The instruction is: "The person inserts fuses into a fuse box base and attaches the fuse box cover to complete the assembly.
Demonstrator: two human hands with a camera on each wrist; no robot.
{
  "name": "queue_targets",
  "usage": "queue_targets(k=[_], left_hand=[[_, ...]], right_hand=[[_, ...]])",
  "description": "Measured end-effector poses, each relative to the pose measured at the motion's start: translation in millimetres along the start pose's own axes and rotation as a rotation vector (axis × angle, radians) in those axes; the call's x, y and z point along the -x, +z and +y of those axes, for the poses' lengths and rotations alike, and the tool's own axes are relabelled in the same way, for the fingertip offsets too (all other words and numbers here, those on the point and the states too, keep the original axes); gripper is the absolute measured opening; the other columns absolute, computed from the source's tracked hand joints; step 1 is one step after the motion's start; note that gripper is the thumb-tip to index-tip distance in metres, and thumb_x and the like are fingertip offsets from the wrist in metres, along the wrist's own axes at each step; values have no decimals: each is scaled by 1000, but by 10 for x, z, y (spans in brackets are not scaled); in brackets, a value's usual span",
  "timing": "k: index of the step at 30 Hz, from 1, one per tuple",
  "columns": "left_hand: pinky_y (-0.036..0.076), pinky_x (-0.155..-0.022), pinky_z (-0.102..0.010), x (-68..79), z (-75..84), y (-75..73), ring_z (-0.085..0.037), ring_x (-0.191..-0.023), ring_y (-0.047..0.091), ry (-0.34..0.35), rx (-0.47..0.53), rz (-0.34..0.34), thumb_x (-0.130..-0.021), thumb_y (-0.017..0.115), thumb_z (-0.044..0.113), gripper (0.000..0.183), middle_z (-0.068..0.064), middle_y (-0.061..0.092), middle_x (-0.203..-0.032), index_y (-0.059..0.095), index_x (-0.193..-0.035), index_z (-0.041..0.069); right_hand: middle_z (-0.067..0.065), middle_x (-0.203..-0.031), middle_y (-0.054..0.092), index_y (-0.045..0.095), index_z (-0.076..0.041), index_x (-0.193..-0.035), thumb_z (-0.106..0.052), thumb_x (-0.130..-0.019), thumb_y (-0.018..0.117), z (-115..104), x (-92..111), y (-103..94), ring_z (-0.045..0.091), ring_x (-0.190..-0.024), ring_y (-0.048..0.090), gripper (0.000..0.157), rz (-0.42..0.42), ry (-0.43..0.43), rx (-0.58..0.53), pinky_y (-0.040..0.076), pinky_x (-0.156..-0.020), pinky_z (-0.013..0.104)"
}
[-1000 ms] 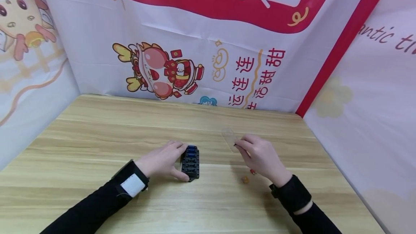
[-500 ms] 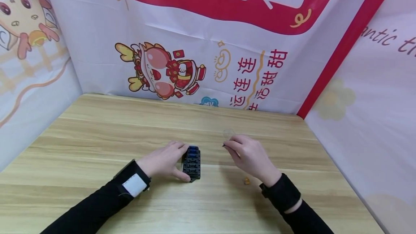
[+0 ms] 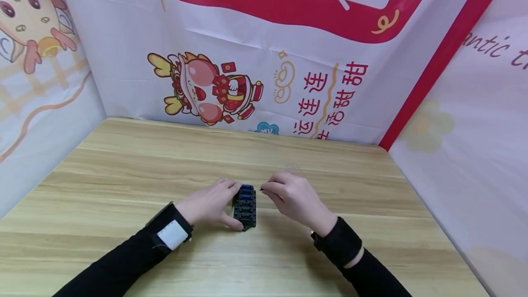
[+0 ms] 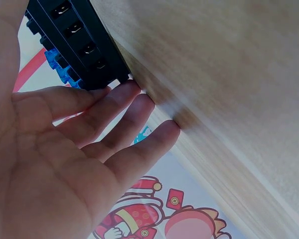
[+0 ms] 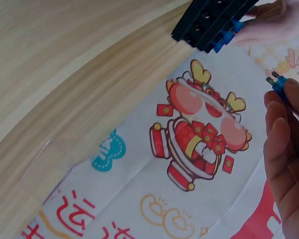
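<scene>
A black fuse block (image 3: 247,213) stands on the table, with blue blade fuses (image 3: 246,192) seated at its far end. My left hand (image 3: 209,203) holds the block from its left side, thumb at the near end and fingers at the far end. In the left wrist view the block's slotted side (image 4: 82,42) shows beside the fingertips. Just right of the block, my right hand (image 3: 294,200) pinches a small blue blade fuse (image 5: 278,85) between thumb and fingers. Its two metal prongs point out toward the block, with a gap between them.
A clear plastic cover (image 5: 49,172) lies on the table (image 3: 173,150) beyond my right hand, and only its far edge shows in the head view. Printed cloth walls (image 3: 231,26) enclose the table at the back and sides.
My right hand has moved left with the blade fuse, up close to the fuse block. The small red and orange pieces are now hidden behind the right arm. The left hand keeps its hold.
</scene>
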State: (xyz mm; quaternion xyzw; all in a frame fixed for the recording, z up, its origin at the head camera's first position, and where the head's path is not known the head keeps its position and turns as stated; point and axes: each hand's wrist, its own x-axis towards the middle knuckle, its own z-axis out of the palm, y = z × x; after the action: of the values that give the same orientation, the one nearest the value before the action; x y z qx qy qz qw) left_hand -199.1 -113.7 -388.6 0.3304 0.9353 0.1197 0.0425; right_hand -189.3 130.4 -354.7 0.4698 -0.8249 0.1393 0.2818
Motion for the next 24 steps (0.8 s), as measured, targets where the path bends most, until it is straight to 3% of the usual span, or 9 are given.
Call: queue_targets(k=[9,24], left_hand=[[40,-96,-36,-5,3,-1,-22,-116,45,23,22,17,-66,72,66,100,-11,48,-132,44,-140,5],[39,-96,-36,-2,11,11,-20,-115,44,2,30,13,-67,70,67,96,-7,48,-132,45,-140,11]], right_hand=[[-5,-81,61,74,-10,-90,-11,-84,71,-49,-93,73,4,-69,56,7,-70,8,-58,44,-62,13],[-6,-81,58,74,-11,-92,-9,-88,66,-89,-171,193,1,-67,52,9,-181,33,-103,40,-59,11]])
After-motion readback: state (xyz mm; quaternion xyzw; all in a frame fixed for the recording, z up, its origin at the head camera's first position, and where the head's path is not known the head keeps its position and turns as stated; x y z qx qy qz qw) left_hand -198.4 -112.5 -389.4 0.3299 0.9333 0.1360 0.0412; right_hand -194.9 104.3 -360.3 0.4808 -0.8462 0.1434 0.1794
